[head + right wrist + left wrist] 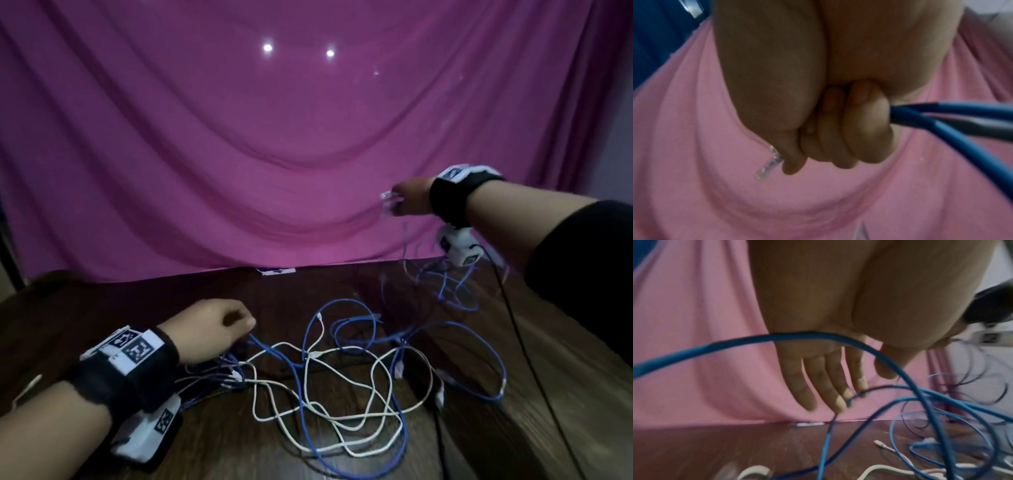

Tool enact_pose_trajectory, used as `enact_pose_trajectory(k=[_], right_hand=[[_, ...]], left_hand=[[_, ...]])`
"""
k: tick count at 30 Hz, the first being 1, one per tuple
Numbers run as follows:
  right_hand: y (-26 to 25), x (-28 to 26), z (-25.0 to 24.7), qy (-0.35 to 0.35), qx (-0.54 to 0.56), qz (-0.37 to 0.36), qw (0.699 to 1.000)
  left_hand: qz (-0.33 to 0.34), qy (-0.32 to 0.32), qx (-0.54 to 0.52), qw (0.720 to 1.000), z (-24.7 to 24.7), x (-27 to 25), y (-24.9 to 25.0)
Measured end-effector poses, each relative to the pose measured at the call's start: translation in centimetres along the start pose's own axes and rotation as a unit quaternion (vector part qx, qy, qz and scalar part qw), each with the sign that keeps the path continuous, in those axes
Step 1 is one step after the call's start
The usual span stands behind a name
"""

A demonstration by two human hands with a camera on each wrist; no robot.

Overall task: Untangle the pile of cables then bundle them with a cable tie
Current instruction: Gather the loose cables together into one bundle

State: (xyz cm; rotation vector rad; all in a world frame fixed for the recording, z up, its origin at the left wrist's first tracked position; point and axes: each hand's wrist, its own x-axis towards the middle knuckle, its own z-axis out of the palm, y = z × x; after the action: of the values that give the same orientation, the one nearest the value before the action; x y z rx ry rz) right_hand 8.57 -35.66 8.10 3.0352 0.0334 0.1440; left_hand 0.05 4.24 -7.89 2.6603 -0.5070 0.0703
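Note:
A tangle of blue cables [301, 377] and white cables [342, 428] sprawls over the middle of the table. My left hand [212, 329] hovers low at the tangle's left edge. In the left wrist view its fingers [824, 386] are straight, their tips touch a thin blue strand, and a blue cable [797, 335] runs across the palm. My right hand [409, 200] is raised at the back right, fisted around blue cables [962, 110] that hang down to the table. A clear plug [766, 165] sticks out of the fist.
The dark wooden table [102, 301] ends at a pink draped cloth [308, 137]. A small white card [275, 271] lies at the back edge. A black cord [520, 342] runs down the right side. Loose blue loops [455, 294] lie under the right hand.

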Motion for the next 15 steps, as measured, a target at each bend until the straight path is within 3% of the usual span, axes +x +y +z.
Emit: enact_pose_trajectory(k=[4,7,10,15], right_hand=[[-3.9,-1.4,4.6,-0.03,-0.04,-0.063,0.997],[-5.7,-3.5,6.5,-0.104,-0.033,-0.086,0.99],[-6.0,-4.9,9.0,-0.155,-0.028,-0.13,0.979],[-5.1,-6.1,13.3,-0.231,-0.051,-0.155,0.959]], left_hand=[[0.072,0.07,0.022,0.995,-0.2,0.1,4.0],[0.121,0.081,0.003,0.989,0.3,1.2,7.6],[0.132,0.029,0.011,0.991,1.5,3.2,10.8],[0.08,-0.072,0.079,0.991,5.6,7.1,13.1]])
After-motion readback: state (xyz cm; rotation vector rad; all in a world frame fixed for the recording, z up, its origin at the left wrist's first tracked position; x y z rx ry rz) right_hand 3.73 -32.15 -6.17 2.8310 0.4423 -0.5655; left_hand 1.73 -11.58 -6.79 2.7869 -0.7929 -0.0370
